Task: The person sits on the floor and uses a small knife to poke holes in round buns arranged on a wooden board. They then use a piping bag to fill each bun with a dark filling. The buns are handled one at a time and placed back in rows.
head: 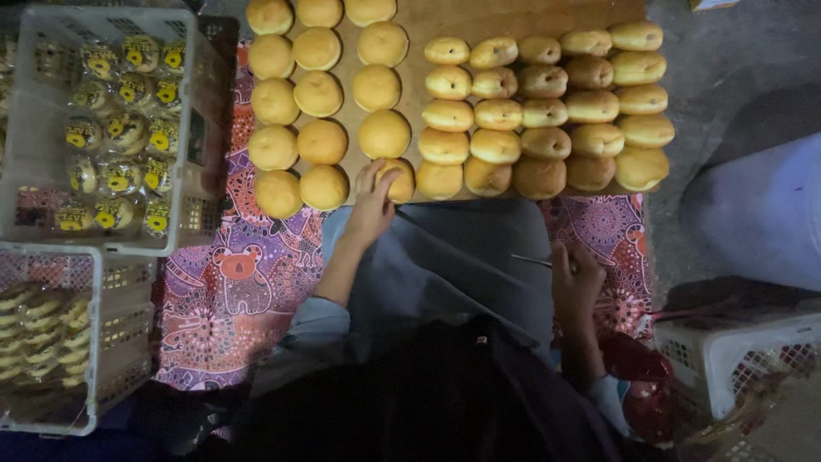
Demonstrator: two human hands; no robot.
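The round bun (395, 180) sat at the near edge of the wooden board (410, 21) — left hand (372, 201) gripped it, picking up; right hand (575, 278) pinched a thin tool (532, 260), so lifting clear of neighbouring buns seemed next.

This looks like a small home bakery or a packing corner for a stall, worked at floor level. A wooden board (513, 17) at 12 o'clock carries rows of round buns (318, 94) and filled rolls (544, 111), resting on a patterned cloth (248, 282) spread over grey concrete floor (735, 77). At 9 o'clock, white plastic crates (34, 128) hold buns already sealed in clear wrappers (120, 128), and another crate (727, 351) sits at 4 o'clock.
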